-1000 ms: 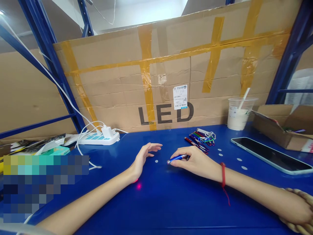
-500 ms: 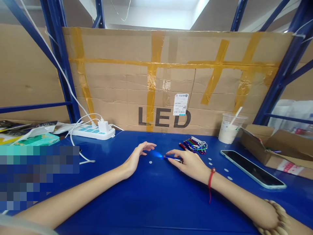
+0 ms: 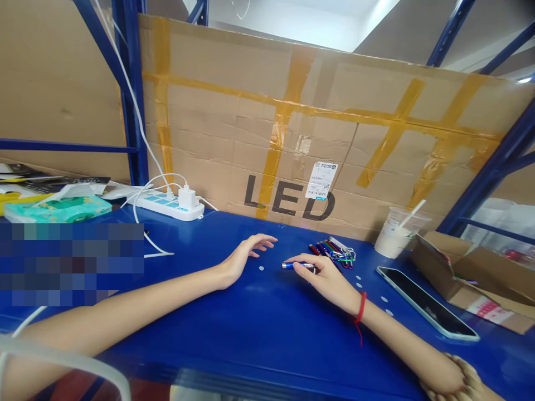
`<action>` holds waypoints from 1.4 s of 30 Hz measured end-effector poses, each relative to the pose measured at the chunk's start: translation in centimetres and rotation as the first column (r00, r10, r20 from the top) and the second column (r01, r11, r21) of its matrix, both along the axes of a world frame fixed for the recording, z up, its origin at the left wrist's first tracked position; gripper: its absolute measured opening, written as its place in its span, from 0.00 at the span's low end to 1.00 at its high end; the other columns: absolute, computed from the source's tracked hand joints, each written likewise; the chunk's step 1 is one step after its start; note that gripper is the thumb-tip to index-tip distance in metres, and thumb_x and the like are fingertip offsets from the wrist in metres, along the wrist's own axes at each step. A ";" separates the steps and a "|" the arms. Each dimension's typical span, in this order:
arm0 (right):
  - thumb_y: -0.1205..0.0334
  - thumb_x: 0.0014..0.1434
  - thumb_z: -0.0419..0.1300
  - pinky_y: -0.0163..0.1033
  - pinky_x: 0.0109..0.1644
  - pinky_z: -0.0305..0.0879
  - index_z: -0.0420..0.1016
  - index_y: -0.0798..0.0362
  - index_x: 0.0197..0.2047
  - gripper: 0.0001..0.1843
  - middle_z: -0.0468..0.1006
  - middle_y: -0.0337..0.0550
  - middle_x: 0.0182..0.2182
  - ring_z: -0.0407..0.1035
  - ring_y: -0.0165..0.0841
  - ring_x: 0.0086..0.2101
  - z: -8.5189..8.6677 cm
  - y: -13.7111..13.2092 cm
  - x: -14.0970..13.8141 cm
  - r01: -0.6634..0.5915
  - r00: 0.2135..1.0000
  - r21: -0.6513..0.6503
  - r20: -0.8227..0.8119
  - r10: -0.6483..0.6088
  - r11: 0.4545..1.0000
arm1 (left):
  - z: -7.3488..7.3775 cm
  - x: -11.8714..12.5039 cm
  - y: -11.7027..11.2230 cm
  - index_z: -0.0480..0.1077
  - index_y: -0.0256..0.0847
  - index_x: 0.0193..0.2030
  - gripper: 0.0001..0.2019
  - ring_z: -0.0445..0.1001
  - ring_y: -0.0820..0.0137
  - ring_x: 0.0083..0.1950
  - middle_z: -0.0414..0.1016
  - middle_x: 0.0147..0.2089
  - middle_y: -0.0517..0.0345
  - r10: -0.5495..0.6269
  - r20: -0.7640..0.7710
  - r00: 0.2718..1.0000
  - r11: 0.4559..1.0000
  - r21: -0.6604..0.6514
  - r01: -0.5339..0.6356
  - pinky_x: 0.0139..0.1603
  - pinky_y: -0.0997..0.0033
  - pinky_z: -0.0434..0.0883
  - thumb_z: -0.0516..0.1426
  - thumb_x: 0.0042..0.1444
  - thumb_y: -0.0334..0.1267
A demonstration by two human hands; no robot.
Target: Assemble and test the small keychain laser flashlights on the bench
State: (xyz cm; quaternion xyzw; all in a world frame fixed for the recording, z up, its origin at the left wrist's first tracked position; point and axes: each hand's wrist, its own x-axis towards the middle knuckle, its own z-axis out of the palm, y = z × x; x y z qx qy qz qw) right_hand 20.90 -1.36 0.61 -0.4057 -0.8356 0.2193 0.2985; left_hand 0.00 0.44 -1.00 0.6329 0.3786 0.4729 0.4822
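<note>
My right hand holds a small blue pen-like flashlight with a silver end between thumb and fingers. The silver end points left, and no beam shows from it. My left hand hovers or rests just to the left, fingers stretched and slightly curved, holding nothing. A gap separates its fingertips from the flashlight. Behind my right hand lies a pile of similar small flashlights in red, blue and green with metal clips. A small whitish disc lies on the blue tabletop between my hands.
A phone lies to the right, beside an open cardboard box. Behind it stands a plastic cup with a straw. A power strip with cables sits at the back left. A cardboard panel closes off the back.
The blue beam seen at the flashlight's tip is gone. The flashlight's silver end now shows more beyond my right fingers. My head view has tilted; my left hand keeps nearly the same pose.
</note>
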 end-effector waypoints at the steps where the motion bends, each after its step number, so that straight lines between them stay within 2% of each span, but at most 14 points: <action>1: 0.51 0.61 0.51 0.35 0.35 0.63 0.78 0.52 0.42 0.19 0.78 0.43 0.35 0.68 0.32 0.32 0.0 0.0 0.0 -0.003 1.000 0.010 -0.004 0.003 1.000 | -0.1 0.0 0.1 0.72 0.41 0.46 0.24 0.65 0.58 0.53 0.72 0.48 0.50 -0.003 -0.006 1.000 1.000 0.002 0.003 0.53 0.58 0.59 0.42 0.57 0.50; 8: 0.52 0.60 0.51 0.34 0.29 0.58 0.78 0.51 0.42 0.18 0.75 0.42 0.28 0.61 0.29 0.24 0.0 -0.3 -0.1 0.034 0.999 0.111 -0.022 -0.032 0.993 | -0.6 0.1 0.5 0.73 0.40 0.46 0.25 0.65 0.57 0.54 0.73 0.48 0.50 -0.018 0.002 1.000 1.000 -0.015 0.018 0.53 0.57 0.59 0.41 0.57 0.51; 10: 0.52 0.60 0.50 0.35 0.28 0.59 0.79 0.51 0.41 0.19 0.74 0.42 0.27 0.61 0.30 0.25 0.0 -0.4 -0.2 0.048 0.999 0.126 -0.030 -0.045 0.991 | -0.7 0.1 0.6 0.73 0.39 0.46 0.25 0.66 0.57 0.54 0.74 0.48 0.49 -0.022 0.002 1.000 1.000 -0.018 0.022 0.52 0.57 0.59 0.41 0.57 0.51; 15: 0.53 0.60 0.51 0.36 0.34 0.63 0.79 0.51 0.40 0.17 0.78 0.44 0.33 0.68 0.35 0.34 0.1 -0.6 -0.3 0.090 0.993 0.109 -0.090 -0.080 0.990 | -0.8 0.2 0.5 0.73 0.41 0.45 0.24 0.66 0.58 0.54 0.74 0.47 0.51 -0.037 -0.009 0.999 0.999 -0.023 0.036 0.52 0.58 0.59 0.42 0.57 0.51; 20: 0.53 0.59 0.52 0.35 0.31 0.63 0.78 0.51 0.40 0.17 0.79 0.43 0.37 0.67 0.31 0.28 0.2 -0.5 -0.2 0.084 0.992 0.074 -0.100 -0.076 0.994 | -0.5 0.2 0.1 0.73 0.40 0.45 0.24 0.66 0.58 0.54 0.74 0.47 0.51 -0.028 0.006 1.000 0.999 -0.035 0.029 0.52 0.58 0.59 0.42 0.57 0.50; 24: 0.50 0.60 0.50 0.34 0.26 0.59 0.79 0.52 0.41 0.20 0.78 0.42 0.33 0.63 0.29 0.24 0.0 -0.3 -0.1 0.109 0.988 0.043 -0.111 -0.103 0.993 | -0.2 0.2 -0.1 0.73 0.40 0.45 0.25 0.66 0.59 0.53 0.74 0.47 0.51 -0.013 0.001 1.000 0.999 -0.029 0.013 0.52 0.59 0.59 0.41 0.58 0.50; 27: 0.48 0.62 0.47 0.34 0.26 0.57 0.78 0.54 0.41 0.23 0.74 0.40 0.24 0.61 0.29 0.23 -0.2 0.1 0.0 0.115 0.987 0.046 -0.120 -0.109 0.992 | -0.1 0.1 -0.2 0.73 0.40 0.45 0.25 0.66 0.58 0.54 0.74 0.47 0.51 -0.013 -0.013 1.000 1.000 -0.018 0.013 0.52 0.59 0.59 0.41 0.58 0.50; 30: 0.49 0.64 0.43 0.34 0.29 0.58 0.74 0.52 0.45 0.23 0.69 0.37 0.22 0.63 0.29 0.24 -0.5 0.6 0.3 0.143 0.990 0.056 -0.026 -0.142 0.988 | -0.1 0.1 -0.3 0.73 0.40 0.45 0.25 0.66 0.58 0.54 0.74 0.47 0.50 -0.002 -0.030 1.000 1.000 -0.012 0.002 0.52 0.59 0.59 0.41 0.58 0.50; 33: 0.53 0.62 0.47 0.34 0.31 0.59 0.69 0.48 0.46 0.15 0.74 0.36 0.30 0.67 0.30 0.27 -0.9 1.4 0.8 0.256 0.953 0.111 0.138 -0.270 0.960 | 0.0 0.1 -0.2 0.73 0.39 0.45 0.26 0.66 0.57 0.54 0.74 0.47 0.49 0.024 -0.045 0.999 1.000 -0.012 -0.025 0.52 0.58 0.59 0.41 0.57 0.51; 35: 0.56 0.59 0.51 0.34 0.29 0.57 0.67 0.47 0.44 0.11 0.75 0.36 0.32 0.68 0.30 0.27 -1.1 1.9 1.3 0.335 0.899 0.191 0.229 -0.374 0.923 | 0.2 0.0 0.0 0.73 0.39 0.45 0.26 0.66 0.58 0.54 0.74 0.46 0.50 0.041 -0.053 0.998 0.999 -0.016 -0.042 0.52 0.59 0.59 0.40 0.57 0.51; 39: 0.58 0.55 0.56 0.34 0.27 0.54 0.69 0.48 0.34 0.05 0.76 0.36 0.30 0.69 0.32 0.30 -0.8 2.7 2.3 0.396 0.795 0.320 0.349 -0.496 0.861 | 0.5 -0.1 0.2 0.72 0.39 0.45 0.27 0.66 0.59 0.54 0.73 0.48 0.50 0.065 -0.062 0.996 0.997 -0.028 -0.067 0.53 0.60 0.59 0.40 0.56 0.51; 42: 0.56 0.54 0.56 0.34 0.28 0.54 0.72 0.50 0.27 0.09 0.76 0.39 0.33 0.70 0.34 0.34 -0.3 2.8 2.7 0.440 0.756 0.347 0.355 -0.550 0.829 | 0.7 -0.2 0.3 0.72 0.38 0.46 0.26 0.65 0.58 0.55 0.72 0.50 0.50 0.063 -0.069 0.996 0.998 -0.022 -0.064 0.54 0.60 0.59 0.40 0.56 0.51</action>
